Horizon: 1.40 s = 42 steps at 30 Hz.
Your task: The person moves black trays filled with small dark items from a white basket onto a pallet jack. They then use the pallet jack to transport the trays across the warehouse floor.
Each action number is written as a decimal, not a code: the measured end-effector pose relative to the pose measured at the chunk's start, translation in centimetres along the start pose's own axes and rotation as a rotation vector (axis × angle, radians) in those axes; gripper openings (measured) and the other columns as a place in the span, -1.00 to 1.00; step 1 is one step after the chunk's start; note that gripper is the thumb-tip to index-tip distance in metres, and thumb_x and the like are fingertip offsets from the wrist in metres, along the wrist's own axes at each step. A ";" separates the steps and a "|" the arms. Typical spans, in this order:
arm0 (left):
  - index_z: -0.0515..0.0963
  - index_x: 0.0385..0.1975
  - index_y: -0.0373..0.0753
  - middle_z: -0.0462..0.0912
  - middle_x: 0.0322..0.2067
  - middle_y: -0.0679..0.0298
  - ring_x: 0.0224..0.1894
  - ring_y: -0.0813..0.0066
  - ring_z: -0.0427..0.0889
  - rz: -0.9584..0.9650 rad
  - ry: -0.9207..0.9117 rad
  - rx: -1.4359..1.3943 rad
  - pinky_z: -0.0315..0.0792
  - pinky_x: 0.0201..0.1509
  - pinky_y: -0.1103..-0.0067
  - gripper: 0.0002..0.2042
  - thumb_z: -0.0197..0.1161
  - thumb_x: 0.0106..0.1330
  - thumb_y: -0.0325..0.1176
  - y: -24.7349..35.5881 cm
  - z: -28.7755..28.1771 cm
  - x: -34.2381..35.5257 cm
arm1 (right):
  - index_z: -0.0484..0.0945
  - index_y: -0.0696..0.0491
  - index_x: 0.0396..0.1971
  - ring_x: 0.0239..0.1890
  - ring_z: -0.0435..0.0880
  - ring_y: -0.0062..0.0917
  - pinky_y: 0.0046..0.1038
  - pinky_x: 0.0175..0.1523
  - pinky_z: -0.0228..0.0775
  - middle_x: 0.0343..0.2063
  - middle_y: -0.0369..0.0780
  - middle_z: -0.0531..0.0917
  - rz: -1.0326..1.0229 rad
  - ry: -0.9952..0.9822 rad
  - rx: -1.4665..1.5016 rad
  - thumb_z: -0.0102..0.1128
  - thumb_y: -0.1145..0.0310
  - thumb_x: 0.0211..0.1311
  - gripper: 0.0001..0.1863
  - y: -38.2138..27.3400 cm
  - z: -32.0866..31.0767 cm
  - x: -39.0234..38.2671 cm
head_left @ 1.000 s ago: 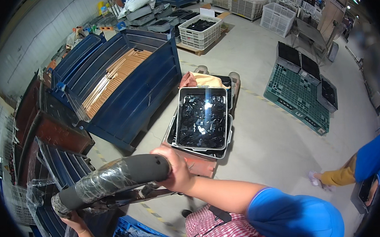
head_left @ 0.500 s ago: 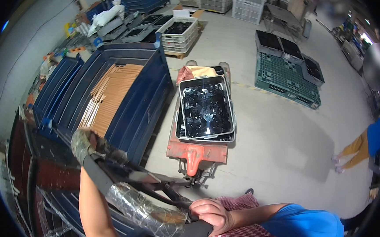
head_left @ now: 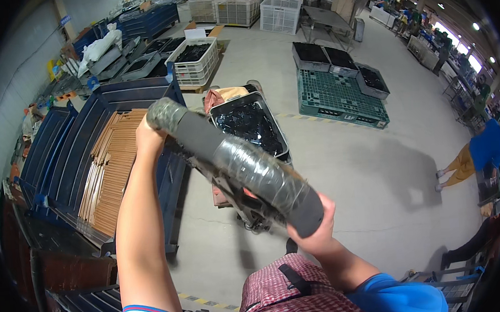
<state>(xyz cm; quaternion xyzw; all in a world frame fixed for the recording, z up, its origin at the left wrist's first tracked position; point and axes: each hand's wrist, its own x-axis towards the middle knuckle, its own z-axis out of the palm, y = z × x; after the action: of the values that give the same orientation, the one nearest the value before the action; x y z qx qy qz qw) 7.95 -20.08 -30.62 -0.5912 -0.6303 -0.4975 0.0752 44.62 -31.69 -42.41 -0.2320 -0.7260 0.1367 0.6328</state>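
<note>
A pallet truck's thick handle [head_left: 250, 163], padded in dark foam and wound with clear tape, slants across the middle of the view. My left hand [head_left: 149, 137] is closed round its far left end, the fingers partly hidden. At the near right end, my right hand [head_left: 319, 229] grips the same handle, thumb over the side. Beyond the handle, the truck's orange-red body [head_left: 220, 196] shows in part. A grey-rimmed tray [head_left: 281, 132] of small glossy black parts rides on it, partly covered by the handle.
Left of the truck stands a blue metal bin [head_left: 170, 179] with brown strips. A green pallet [head_left: 339, 100] bearing black-filled trays sits far right. A white crate [head_left: 197, 70] lies beyond the bin. A person in a blue top [head_left: 486, 146] stands at the right.
The handle has swung right and up toward the middle, both hands moving with it. It now covers part of the tray and truck. The surroundings have shifted left in view.
</note>
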 end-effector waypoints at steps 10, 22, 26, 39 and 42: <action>0.55 -0.26 -0.21 0.64 -0.34 0.16 -0.29 0.34 0.60 0.014 -0.195 -0.230 0.40 -0.16 0.52 -0.73 0.30 0.02 -0.29 8.2 10.6 13.0 | 0.24 0.13 -0.08 -0.29 0.48 -0.60 -0.51 -0.12 0.34 -0.33 -0.22 0.51 0.311 0.377 -0.133 0.19 0.60 -0.11 -0.49 5.6 -4.3 11.8; 0.54 -0.31 -0.28 0.62 -0.43 0.27 -0.39 0.54 0.50 -0.005 -0.248 -0.470 0.39 -0.24 0.57 -0.72 0.35 0.03 -0.28 15.6 24.6 21.8 | 0.30 0.11 -0.11 -0.29 0.52 -0.62 -0.55 -0.21 0.40 -0.34 -0.24 0.56 0.535 0.297 0.097 0.17 0.59 -0.08 -0.55 16.5 -15.5 23.0; 0.55 -0.31 -0.28 0.61 -0.42 0.30 -0.39 0.58 0.51 -0.048 -0.288 -0.473 0.39 -0.24 0.59 -0.74 0.34 0.03 -0.32 20.1 27.9 24.4 | 0.30 0.12 -0.13 -0.30 0.51 -0.62 -0.55 -0.21 0.39 -0.33 -0.24 0.55 0.518 0.327 0.076 0.18 0.58 -0.07 -0.56 20.7 -19.0 26.0; 0.51 -0.27 -0.29 0.60 -0.32 0.33 -0.29 0.55 0.52 -0.073 -0.293 -0.613 0.41 -0.15 0.60 -0.72 0.29 -0.04 -0.57 23.4 37.6 32.4 | 0.18 0.15 -0.01 -0.21 0.46 -0.56 -0.48 -0.07 0.32 -0.25 -0.20 0.48 0.549 0.218 -0.029 0.26 0.59 -0.13 -0.38 23.4 -22.5 29.9; 0.50 -0.30 -0.30 0.60 -0.35 0.29 -0.30 0.51 0.54 -0.006 -0.125 -0.551 0.40 -0.18 0.61 -0.74 0.28 -0.05 -0.56 24.0 38.2 32.5 | 0.16 0.15 0.02 -0.19 0.45 -0.54 -0.47 -0.05 0.30 -0.20 -0.18 0.44 0.517 0.194 -0.059 0.29 0.56 -0.15 -0.33 22.7 -22.3 30.6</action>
<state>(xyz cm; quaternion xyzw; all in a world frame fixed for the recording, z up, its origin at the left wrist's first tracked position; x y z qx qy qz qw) 37.04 24.38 -14.40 -0.6172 -0.4765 -0.6127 -0.1287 67.47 1.21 -23.82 -0.4397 -0.5826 0.2495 0.6364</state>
